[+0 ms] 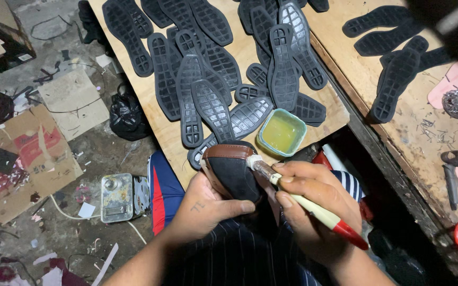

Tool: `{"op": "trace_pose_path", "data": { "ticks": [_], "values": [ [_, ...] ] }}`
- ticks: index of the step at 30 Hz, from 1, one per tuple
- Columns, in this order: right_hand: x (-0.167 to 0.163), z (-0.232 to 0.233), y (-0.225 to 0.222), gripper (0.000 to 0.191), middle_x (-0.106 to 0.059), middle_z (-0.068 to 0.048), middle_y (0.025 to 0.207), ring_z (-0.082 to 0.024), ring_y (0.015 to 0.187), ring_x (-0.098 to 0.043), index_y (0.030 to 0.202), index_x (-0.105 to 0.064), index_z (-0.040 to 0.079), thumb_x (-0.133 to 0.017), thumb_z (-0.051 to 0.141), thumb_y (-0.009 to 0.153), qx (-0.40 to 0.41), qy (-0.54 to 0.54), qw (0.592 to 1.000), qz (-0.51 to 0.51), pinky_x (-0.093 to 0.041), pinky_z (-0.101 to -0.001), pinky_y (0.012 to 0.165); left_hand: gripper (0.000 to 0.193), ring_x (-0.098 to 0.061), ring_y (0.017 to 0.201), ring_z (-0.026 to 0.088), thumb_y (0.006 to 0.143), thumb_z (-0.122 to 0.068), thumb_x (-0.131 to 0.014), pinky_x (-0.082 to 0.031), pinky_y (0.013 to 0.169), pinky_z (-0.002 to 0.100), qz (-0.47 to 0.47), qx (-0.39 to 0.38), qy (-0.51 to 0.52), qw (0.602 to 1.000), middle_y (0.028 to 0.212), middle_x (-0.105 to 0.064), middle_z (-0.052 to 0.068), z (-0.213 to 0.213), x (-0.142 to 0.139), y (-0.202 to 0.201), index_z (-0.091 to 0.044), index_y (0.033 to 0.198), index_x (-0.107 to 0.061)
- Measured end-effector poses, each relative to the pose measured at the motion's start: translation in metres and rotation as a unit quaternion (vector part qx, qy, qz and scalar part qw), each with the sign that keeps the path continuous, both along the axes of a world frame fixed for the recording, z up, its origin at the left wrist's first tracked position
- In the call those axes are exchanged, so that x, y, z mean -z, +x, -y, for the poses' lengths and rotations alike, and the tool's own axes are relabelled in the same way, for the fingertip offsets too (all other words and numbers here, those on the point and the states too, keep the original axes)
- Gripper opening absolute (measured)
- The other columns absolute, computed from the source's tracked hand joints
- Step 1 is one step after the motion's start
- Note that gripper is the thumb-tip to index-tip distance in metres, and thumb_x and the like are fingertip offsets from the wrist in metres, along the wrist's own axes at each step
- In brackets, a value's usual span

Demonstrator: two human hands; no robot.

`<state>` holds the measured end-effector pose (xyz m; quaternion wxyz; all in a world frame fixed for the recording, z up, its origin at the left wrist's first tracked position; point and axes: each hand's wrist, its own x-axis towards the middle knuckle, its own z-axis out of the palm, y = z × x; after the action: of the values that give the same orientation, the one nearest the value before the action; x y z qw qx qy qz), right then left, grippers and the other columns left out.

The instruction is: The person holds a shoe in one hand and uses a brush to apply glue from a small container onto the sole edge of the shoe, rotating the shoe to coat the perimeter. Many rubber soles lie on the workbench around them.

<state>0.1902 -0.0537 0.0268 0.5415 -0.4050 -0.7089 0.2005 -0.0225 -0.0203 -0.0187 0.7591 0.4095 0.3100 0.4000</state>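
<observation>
Wooden desk (160, 119) across the top, strewn with black rubber soles (208, 69) lying flat and overlapping. Near its front edge, a small teal tray of yellowish glue (282, 132), just beside the soles. Below that, over the lap, a shoe upper (231, 172) (dark, with a brown trim) tilted toe-up. Left hand (202, 209) cupped under and around it, thumb pressed across the lower side, grip clamped on the shoe upper. Right hand (314, 212) curled in a fist-like pen hold, grip closed around a brush (303, 201) with cream handle and red end, bristles touching the upper's edge.
</observation>
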Motion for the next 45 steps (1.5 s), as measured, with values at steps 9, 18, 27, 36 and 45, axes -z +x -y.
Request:
{"op": "trace_pose_path", "data": {
  "ticks": [9,18,27,36,45],
  "values": [
    [-0.002,0.0,0.001,0.021,-0.07,-0.022,0.116,-0.028,0.104,-0.075,0.112,-0.061,0.001,-0.07,0.002,0.093,-0.009,0.0,1.0,0.018,-0.061,-0.0344,0.09,0.053,-0.069,0.108,0.017,0.082,0.006,-0.078,-0.056,0.1,0.036,0.032,-0.011,0.005,0.999,0.117,-0.071,0.009,0.002,0.0,0.003,0.004,0.131,-0.057],
    [0.007,-0.008,0.002,0.021,-0.071,-0.021,0.118,-0.029,0.108,-0.074,0.112,-0.063,0.0,-0.071,0.001,0.093,0.021,0.018,1.0,-0.01,-0.06,-0.0329,0.091,0.041,-0.068,0.105,0.02,0.09,0.006,-0.077,-0.056,0.097,0.037,0.06,0.005,-0.007,0.998,0.114,-0.07,0.012,0.004,-0.004,0.002,0.009,0.127,-0.061],
    [0.008,-0.007,0.001,0.021,-0.071,-0.02,0.119,-0.027,0.107,-0.074,0.11,-0.064,0.0,-0.071,-0.001,0.09,0.01,-0.022,1.0,-0.014,-0.06,-0.0333,0.094,0.052,-0.068,0.111,0.019,0.084,0.006,-0.076,-0.055,0.101,0.037,0.054,-0.006,-0.013,0.998,0.12,-0.071,0.011,0.001,-0.007,0.006,0.004,0.132,-0.057],
    [0.012,-0.01,0.0,0.021,-0.07,-0.02,0.117,-0.027,0.106,-0.074,0.107,-0.064,0.0,-0.071,-0.002,0.088,0.009,-0.012,1.0,0.002,-0.06,-0.0344,0.093,0.059,-0.067,0.114,0.018,0.082,0.004,-0.079,-0.054,0.103,0.037,0.047,-0.025,-0.017,0.998,0.121,-0.069,0.01,0.001,-0.006,0.006,0.002,0.135,-0.053],
    [0.009,-0.011,0.0,0.02,-0.07,-0.019,0.117,-0.027,0.107,-0.074,0.106,-0.063,0.002,-0.071,-0.002,0.088,-0.003,-0.009,1.0,0.011,-0.061,-0.0354,0.095,0.063,-0.066,0.118,0.018,0.082,0.004,-0.079,-0.053,0.106,0.036,0.056,-0.028,-0.01,0.998,0.124,-0.068,0.008,-0.001,-0.004,0.007,0.0,0.138,-0.05]
  ]
}}
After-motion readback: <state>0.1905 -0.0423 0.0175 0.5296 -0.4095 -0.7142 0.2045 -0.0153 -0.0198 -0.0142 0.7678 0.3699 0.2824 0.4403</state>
